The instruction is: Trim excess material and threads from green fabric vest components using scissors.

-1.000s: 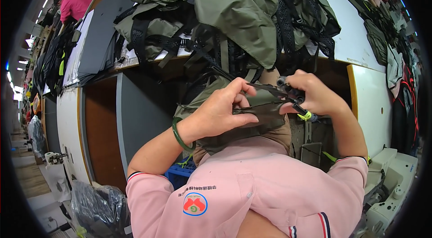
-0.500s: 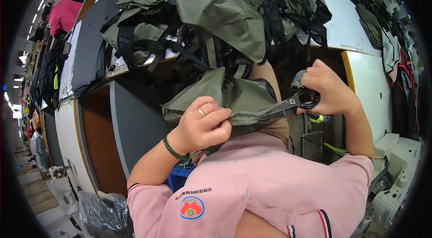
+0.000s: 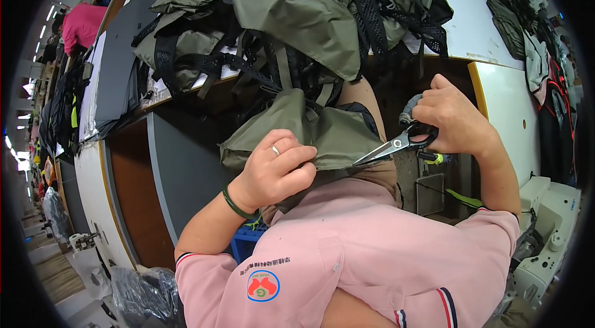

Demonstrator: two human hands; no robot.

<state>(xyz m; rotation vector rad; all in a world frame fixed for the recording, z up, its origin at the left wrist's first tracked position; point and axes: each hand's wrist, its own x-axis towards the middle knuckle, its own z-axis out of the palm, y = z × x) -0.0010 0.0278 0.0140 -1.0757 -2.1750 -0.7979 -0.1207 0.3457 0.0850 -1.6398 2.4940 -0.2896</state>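
Across my lap lies an olive-green fabric piece [image 3: 344,136], joined by straps to a pile of the same cloth. Its near edge is pinched by my left hand [image 3: 279,170], with the thumb and fingers closed. From the right, my right hand [image 3: 455,118] grips the black-handled scissors [image 3: 396,144]. Their blades point left and lie along the near edge of the cloth, their tip a short way right of my left fingers. Whether cloth sits between the blades I cannot tell.
Ahead, a heap of olive bags with black mesh straps [image 3: 297,12] spills over a white table's edge. Dark grey sheets [image 3: 127,55] lie at the left. A white sewing machine [image 3: 545,247] stands at the right. At the far left another person in pink [image 3: 83,24] bends over.
The scissors have moved slightly left and toward me along the cloth's edge, and more of their blades now shows. My left hand keeps its pinch. The whole view has shifted a little.
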